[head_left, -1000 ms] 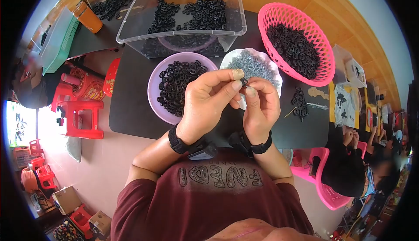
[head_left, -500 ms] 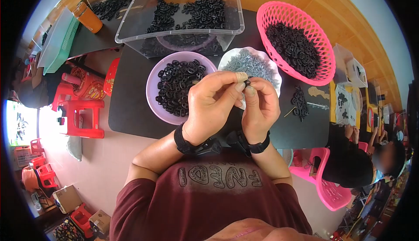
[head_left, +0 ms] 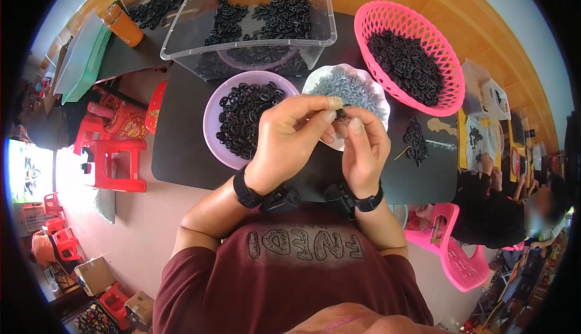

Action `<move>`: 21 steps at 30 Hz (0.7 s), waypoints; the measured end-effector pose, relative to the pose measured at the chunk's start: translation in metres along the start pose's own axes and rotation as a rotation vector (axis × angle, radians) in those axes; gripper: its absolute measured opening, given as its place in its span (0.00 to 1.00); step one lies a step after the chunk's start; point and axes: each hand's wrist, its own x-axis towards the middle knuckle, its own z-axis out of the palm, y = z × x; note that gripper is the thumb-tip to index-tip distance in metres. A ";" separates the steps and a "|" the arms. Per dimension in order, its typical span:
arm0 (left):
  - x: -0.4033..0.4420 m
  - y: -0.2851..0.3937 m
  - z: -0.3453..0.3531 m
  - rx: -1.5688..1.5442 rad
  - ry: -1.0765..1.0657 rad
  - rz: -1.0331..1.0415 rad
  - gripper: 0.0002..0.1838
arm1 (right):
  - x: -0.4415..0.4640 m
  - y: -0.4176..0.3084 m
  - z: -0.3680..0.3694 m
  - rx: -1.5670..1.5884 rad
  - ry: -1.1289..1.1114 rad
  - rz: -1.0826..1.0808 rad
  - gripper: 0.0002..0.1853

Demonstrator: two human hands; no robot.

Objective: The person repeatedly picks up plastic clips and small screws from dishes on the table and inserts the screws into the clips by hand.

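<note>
Black and small, one piece [head_left: 340, 114] sits at the fingertips above a white scalloped dish [head_left: 310, 83], so covered that I can't make out its shape. Thumb and forefinger of the left hand [head_left: 283, 141] pinch it; that forefinger has a tan wrap at its tip. On the right hand [head_left: 367, 153], the forefinger comes up against the piece, but I cannot tell whether the thumb grips anything. Both hands hide part of the dish, and its grey bits [head_left: 346, 86] are too fine to name. The left hand also covers one side of a purple bowl [head_left: 209, 125] of black links [head_left: 245, 110]; the clear bin [head_left: 254, 47] behind runs out of view at the top. Across the maroon shirt [head_left: 290, 294], raised letters [head_left: 302, 245] include an I and a D; the smaller line by them is unreadable.
</note>
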 end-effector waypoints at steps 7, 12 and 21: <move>0.017 0.023 -0.030 0.100 -0.057 -0.090 0.11 | 0.025 -0.031 -0.005 -0.319 -0.247 0.171 0.09; 0.033 0.032 -0.077 0.419 -0.086 -0.085 0.12 | 0.055 -0.038 -0.012 -0.323 -0.329 0.130 0.09; 0.027 -0.010 -0.110 0.991 -0.429 0.006 0.07 | 0.065 0.001 -0.031 -0.261 -0.268 0.307 0.09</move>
